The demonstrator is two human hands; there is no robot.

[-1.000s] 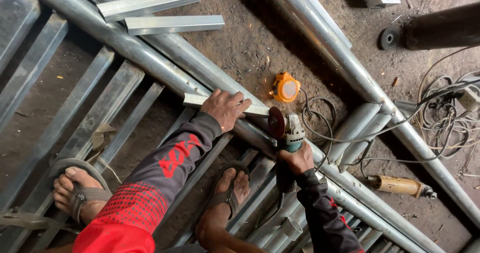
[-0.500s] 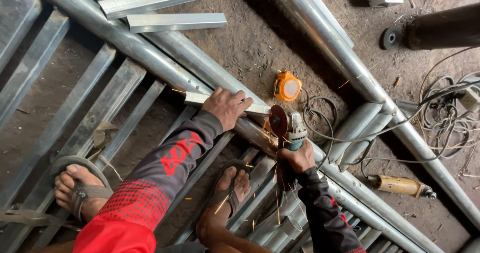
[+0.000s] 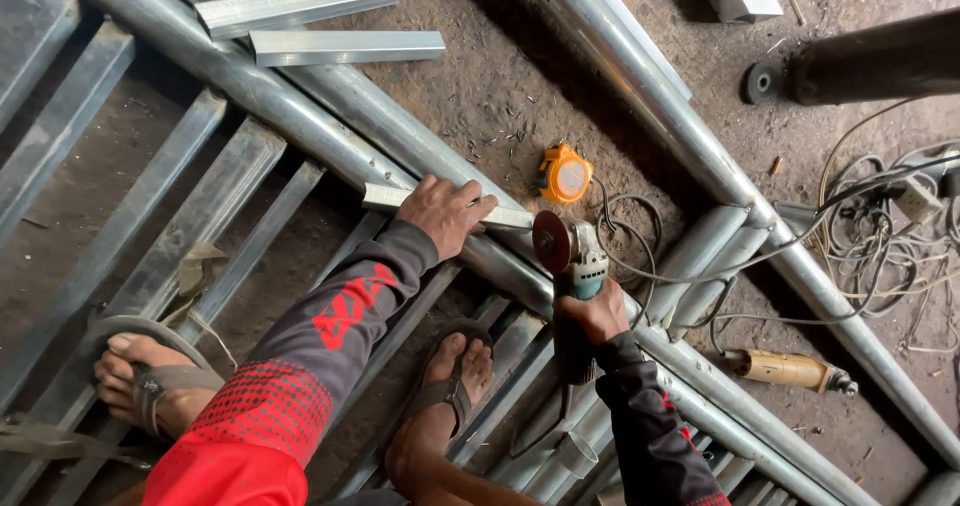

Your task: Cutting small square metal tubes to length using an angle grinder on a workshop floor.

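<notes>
My left hand (image 3: pixel 447 213) presses down on a short flat metal bar (image 3: pixel 390 198) that lies across a long galvanised pipe (image 3: pixel 300 116). In my right hand (image 3: pixel 594 313) is an angle grinder (image 3: pixel 575 266), gripped by its body. Its disc (image 3: pixel 551 243) stands at the right end of the bar, just beside my left fingers. No sparks show now. Both feet in sandals rest on the metal frame below.
Two cut metal channel pieces (image 3: pixel 345 46) lie on the dirt floor at the top. An orange tape measure (image 3: pixel 565 174) sits near the disc. Tangled cables (image 3: pixel 880 236) and a yellow-handled tool (image 3: pixel 790 370) lie to the right. More pipes (image 3: pixel 640 76) cross the scene.
Sparks flew from the disc half a second ago and have stopped. The grinder has stayed at the bar's end; my left hand keeps its hold.
</notes>
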